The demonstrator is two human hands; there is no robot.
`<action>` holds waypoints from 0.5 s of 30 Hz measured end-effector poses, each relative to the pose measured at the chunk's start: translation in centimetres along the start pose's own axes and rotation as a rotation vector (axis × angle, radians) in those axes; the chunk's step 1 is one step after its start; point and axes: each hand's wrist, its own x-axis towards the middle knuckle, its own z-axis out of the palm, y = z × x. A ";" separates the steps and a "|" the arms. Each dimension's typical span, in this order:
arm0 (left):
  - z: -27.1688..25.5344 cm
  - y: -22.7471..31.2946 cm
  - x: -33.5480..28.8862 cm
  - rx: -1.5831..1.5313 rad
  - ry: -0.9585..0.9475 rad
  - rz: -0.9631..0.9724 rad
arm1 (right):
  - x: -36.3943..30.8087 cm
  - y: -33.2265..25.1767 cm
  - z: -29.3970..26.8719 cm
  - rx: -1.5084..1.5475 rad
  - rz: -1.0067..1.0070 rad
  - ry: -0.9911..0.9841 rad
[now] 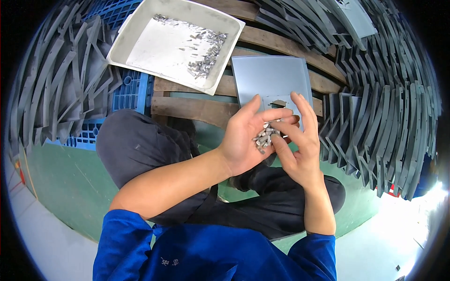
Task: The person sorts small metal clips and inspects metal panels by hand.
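Observation:
Cupped palm up over my lap, my left hand (pixel 240 140) carries a small heap of short silvery metal pieces (pixel 262 139). The thumb and forefinger of my right hand (pixel 301 152) are bent into that heap, closing around a piece at its right side. Just beyond both hands lies a light grey metal panel (pixel 267 75), flat on wooden slats. A dark cutout (pixel 279 104) shows near the panel's front edge, and my fingers partly cover that end.
A white plastic tray (pixel 118 55) with many loose metal pieces stands at the far left on the wooden pallet (pixel 194 108). Stacked grey bent panels (pixel 393 126) rise on the right, more grey panels (pixel 58 75) on the left. A blue plastic pallet (pixel 127 96) shows beneath the left stack.

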 end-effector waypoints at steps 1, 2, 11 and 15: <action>0.0 0.0 -0.1 0.001 0.003 0.002 | 0.1 0.0 -0.1 0.003 -0.001 0.000; 0.0 0.1 -0.1 0.002 -0.011 -0.002 | 0.1 0.0 -0.3 0.012 -0.038 -0.051; 0.1 -0.2 -0.1 -0.013 -0.016 -0.021 | -0.2 1.3 -0.4 0.180 0.135 0.101; 0.1 -0.2 0.0 -0.031 -0.036 -0.024 | 0.0 1.1 -0.7 0.139 0.097 0.078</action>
